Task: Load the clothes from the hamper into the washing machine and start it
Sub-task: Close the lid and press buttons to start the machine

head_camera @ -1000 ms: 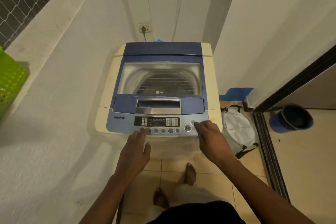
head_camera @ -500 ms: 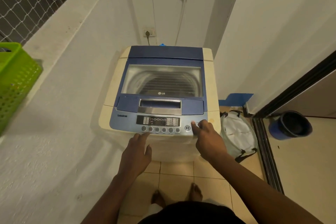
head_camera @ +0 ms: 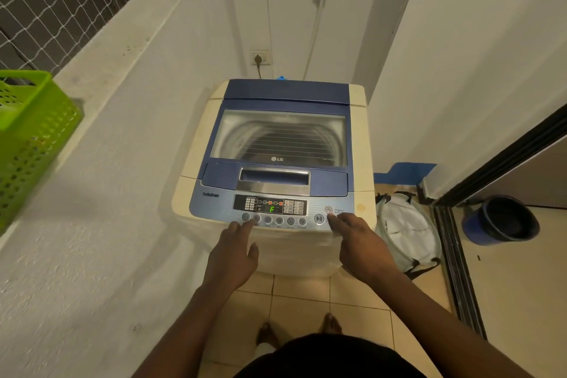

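A cream and blue top-loading washing machine [head_camera: 357,138] stands ahead with its glass lid [head_camera: 282,135] shut; something dark shows dimly in the drum. Its control panel [head_camera: 221,209] is lit, with a green "F" and red lights on the display. My left hand [head_camera: 233,252] reaches to the row of round buttons, index finger at the second from the left. My right hand [head_camera: 359,239] points with its index finger just below the power button [head_camera: 328,210]. Neither hand holds anything. A white fabric hamper [head_camera: 405,230] with black trim stands on the floor right of the machine.
A green plastic basket [head_camera: 27,138] sits on the white ledge at the left, below wire netting. A dark blue bucket [head_camera: 500,221] stands beyond the sliding-door track at the right. A wall socket [head_camera: 260,57] and a hose hang behind the machine. My bare feet are on beige tiles.
The panel display was dark and is now lit. My right index finger has come off the power button and drawn slightly back. My left hand stays at the buttons. The view has tilted up.
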